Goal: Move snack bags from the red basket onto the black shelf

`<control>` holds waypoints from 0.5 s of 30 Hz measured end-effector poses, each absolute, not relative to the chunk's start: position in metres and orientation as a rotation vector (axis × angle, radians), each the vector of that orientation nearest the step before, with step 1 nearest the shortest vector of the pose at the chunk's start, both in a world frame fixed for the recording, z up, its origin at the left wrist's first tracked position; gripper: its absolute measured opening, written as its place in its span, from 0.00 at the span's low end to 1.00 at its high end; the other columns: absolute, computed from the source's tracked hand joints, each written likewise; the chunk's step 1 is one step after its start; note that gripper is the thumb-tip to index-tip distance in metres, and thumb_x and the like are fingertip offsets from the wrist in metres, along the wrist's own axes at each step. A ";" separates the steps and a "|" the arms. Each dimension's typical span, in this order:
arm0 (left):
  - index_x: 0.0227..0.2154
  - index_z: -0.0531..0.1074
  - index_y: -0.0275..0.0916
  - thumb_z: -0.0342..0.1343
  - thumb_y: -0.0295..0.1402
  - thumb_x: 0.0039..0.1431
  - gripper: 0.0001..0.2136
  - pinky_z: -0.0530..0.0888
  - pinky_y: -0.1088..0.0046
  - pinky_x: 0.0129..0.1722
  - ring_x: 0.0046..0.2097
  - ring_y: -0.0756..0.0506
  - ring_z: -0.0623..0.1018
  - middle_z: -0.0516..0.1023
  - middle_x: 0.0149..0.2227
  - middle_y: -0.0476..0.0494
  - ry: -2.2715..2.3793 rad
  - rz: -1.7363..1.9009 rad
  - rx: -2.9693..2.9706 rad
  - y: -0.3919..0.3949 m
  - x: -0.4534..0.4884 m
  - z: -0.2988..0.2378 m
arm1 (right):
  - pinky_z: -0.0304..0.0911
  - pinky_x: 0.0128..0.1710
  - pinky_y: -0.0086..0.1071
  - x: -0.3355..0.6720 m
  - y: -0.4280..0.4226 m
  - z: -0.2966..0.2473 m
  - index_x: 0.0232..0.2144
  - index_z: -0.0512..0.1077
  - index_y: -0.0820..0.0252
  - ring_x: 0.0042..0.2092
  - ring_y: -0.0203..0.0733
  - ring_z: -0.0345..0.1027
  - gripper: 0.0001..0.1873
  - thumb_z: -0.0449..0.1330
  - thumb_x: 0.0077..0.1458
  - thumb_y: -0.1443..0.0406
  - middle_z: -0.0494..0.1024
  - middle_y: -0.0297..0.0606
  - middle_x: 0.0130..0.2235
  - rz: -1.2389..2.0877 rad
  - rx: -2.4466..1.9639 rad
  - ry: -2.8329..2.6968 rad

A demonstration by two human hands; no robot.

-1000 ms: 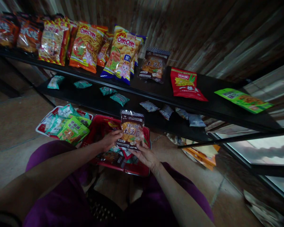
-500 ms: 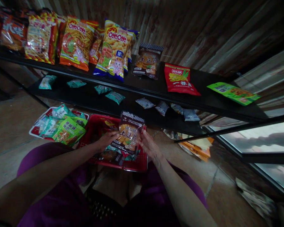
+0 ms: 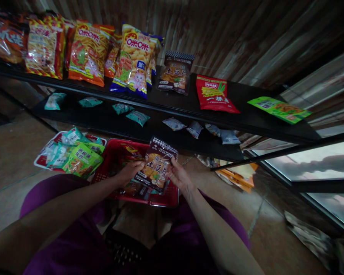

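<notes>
Between my two hands is a brown bag of potato chips (image 3: 156, 164) with a checkered top edge, its printed front facing me. My left hand (image 3: 130, 172) pinches its left edge, and my right hand (image 3: 179, 175) grips the right edge. Directly below the bag stands a red plastic basket (image 3: 172, 198), holding more packets that are partly hidden by the bag and my hands. Another brown chip bag (image 3: 176, 72) of the same look stands upright on the upper shelf.
The black shelf (image 3: 235, 124) carries several snack bags, a red packet (image 3: 215, 94) and a green packet (image 3: 279, 109). Small teal packets (image 3: 138, 117) and pale packets (image 3: 174, 123) lie on the lower level. Left of the red basket sits a second basket (image 3: 41, 159) with teal and green packets.
The chip bag has tilted slightly clockwise in my hands, its top leaning more to the right. Both hands keep their hold. The whole view has shifted a little.
</notes>
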State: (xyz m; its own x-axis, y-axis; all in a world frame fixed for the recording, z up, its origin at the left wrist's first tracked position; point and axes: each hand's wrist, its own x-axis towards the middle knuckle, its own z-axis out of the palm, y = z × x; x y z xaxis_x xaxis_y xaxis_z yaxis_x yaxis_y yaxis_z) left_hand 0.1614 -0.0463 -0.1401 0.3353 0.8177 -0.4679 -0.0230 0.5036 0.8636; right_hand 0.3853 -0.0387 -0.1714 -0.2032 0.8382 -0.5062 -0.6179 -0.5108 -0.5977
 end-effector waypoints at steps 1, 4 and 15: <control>0.32 0.74 0.37 0.57 0.48 0.49 0.17 0.70 0.70 0.39 0.37 0.44 0.76 0.78 0.31 0.47 1.094 0.656 0.894 -0.046 0.161 -0.141 | 0.73 0.31 0.32 0.386 -0.038 -0.172 0.32 0.71 0.59 0.23 0.36 0.71 0.10 0.63 0.52 0.58 0.77 0.31 0.22 1.876 -1.000 -0.321; 0.34 0.74 0.37 0.58 0.46 0.48 0.17 0.70 0.70 0.40 0.36 0.45 0.75 0.77 0.31 0.48 1.036 0.661 0.824 -0.044 0.160 -0.144 | 0.73 0.35 0.34 0.386 -0.038 -0.173 0.35 0.71 0.60 0.26 0.38 0.74 0.11 0.61 0.53 0.58 0.79 0.33 0.26 1.895 -0.981 -0.316; 0.30 0.74 0.36 0.57 0.45 0.46 0.16 0.66 0.74 0.31 0.33 0.47 0.72 0.75 0.29 0.47 1.195 0.544 0.913 -0.041 0.158 -0.128 | 0.72 0.35 0.33 0.387 -0.040 -0.171 0.35 0.72 0.59 0.29 0.39 0.74 0.11 0.63 0.51 0.59 0.79 0.33 0.26 1.897 -1.015 -0.374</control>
